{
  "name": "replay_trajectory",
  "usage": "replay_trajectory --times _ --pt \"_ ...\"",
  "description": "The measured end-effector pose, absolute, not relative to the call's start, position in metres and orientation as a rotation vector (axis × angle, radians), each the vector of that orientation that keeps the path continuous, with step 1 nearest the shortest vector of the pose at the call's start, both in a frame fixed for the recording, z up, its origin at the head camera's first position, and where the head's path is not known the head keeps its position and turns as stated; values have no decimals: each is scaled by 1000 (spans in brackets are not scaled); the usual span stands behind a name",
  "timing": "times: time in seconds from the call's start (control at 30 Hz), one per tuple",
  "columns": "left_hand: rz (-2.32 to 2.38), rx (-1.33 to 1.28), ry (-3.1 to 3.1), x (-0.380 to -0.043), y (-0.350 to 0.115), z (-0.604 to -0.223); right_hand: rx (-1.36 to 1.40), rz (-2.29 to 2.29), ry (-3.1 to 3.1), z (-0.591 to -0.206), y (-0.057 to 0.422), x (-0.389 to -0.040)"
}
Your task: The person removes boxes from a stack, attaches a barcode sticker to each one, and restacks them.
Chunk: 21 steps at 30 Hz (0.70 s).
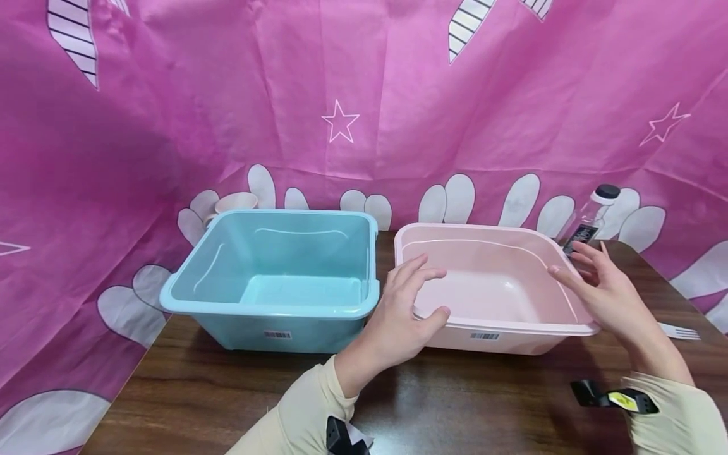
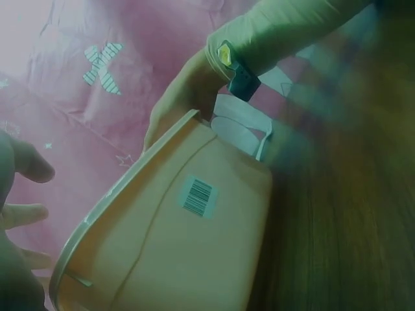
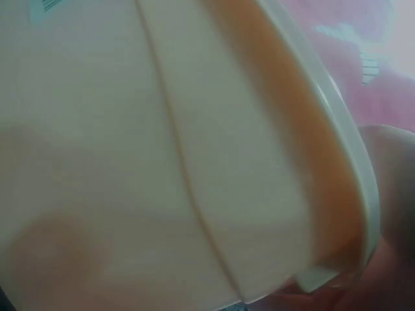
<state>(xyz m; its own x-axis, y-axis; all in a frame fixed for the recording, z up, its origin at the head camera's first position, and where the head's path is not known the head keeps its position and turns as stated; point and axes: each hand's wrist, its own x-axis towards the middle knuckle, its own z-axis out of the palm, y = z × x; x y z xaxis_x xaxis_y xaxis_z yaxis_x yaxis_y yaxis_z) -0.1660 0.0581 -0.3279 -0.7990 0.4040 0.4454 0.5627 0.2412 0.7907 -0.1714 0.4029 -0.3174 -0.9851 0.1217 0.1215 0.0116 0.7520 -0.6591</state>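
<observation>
A pink plastic basin (image 1: 483,291) stands on the table, its inside bare. Over its left rim hovers my left hand (image 1: 400,316), fingers spread and loosely bent, holding nothing. My right hand (image 1: 608,291) is by the right rim, thumb and fingers apart; whether it touches the rim I cannot tell. In the left wrist view, the basin's side with a barcode label (image 2: 198,196) faces the camera, and the right hand (image 2: 181,97) shows behind the far end. The right wrist view is filled by the blurred basin wall (image 3: 117,129), with part of the right hand (image 3: 395,188) beyond the rim.
A light blue basin (image 1: 307,291) stands left of the pink one. Behind it, a pale cup (image 1: 236,202) partly shows. A clear bottle with a black cap (image 1: 586,218) is at the back right, and a white fork (image 1: 679,332) lies right of the right hand.
</observation>
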Motion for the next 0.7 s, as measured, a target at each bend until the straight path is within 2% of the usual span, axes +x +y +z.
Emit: replay_trajectory --times 0.27,0.7 --pt "-1611 -897 -2356 -169 59 -331 -65 1069 -2780 -318 397 -173" --pt "-1636 -899 -2262 -167 63 -333 -162 1088 -2747 -311 392 -167"
